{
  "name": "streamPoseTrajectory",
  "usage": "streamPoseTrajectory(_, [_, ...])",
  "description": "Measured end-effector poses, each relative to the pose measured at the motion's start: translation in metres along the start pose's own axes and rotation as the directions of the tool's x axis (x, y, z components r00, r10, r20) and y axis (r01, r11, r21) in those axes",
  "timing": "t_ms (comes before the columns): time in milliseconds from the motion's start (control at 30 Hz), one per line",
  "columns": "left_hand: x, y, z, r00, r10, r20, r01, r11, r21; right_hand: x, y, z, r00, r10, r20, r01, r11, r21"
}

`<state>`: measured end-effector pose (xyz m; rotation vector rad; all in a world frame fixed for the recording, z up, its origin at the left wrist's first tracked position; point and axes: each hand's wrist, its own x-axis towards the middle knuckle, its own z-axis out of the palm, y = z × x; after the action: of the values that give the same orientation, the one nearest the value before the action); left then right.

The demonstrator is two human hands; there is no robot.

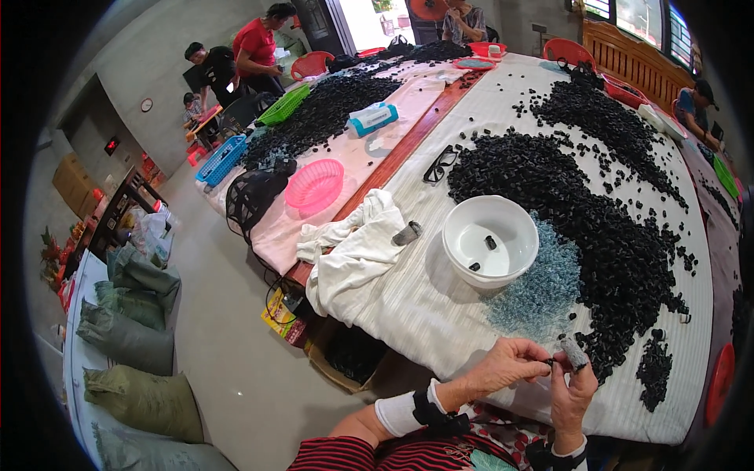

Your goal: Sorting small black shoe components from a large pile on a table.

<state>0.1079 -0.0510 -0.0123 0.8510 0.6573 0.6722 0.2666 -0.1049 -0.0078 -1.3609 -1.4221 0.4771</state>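
Observation:
At the table's near edge my left hand (503, 370) and my right hand (572, 396) meet, fingertips pinched around a small black piece (549, 362), mostly hidden by the fingers. A grey finger cover (575, 353) sits on one finger of my right hand. Just beyond the hands lies a spread of small clear bluish pieces (534, 302). A large pile of small black pieces (550, 196) stretches behind it and to the right. The white bowl (463, 243) stands left of the pile, with two black pieces inside.
Left of the bowl lie a crumpled white cloth (353, 259), a loose grey finger cover (407, 233), and black-framed glasses (440, 164). A pink basket (314, 185) and a tissue pack (372, 119) are farther left. Other people sit or stand around the table. Filled sacks (141, 400) line the left wall.

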Motion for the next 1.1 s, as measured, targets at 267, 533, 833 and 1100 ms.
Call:
streamPoseTrajectory(267, [-0.007,0.024,0.013,0.992,-0.005,-0.123,0.012,0.998,0.057,0.005,-0.004,-0.007,0.985,-0.051,-0.163,0.049,0.999,-0.015])
streamPoseTrajectory(533, [0.004,0.024,0.019,0.98,0.182,-0.08,-0.168,0.973,0.157,0.017,-0.011,-0.008,0.964,-0.143,-0.222,0.147,0.989,0.0])
streamPoseTrajectory(833, [-0.003,0.016,0.024,0.964,0.247,-0.098,-0.217,0.945,0.247,0.011,-0.011,-0.005,0.975,-0.113,-0.193,0.122,0.992,0.034])
streamPoseTrajectory(1100, [0.001,0.012,0.022,0.963,0.237,-0.128,-0.188,0.931,0.312,0.013,-0.008,-0.002,0.974,-0.118,-0.192,0.118,0.993,-0.014])
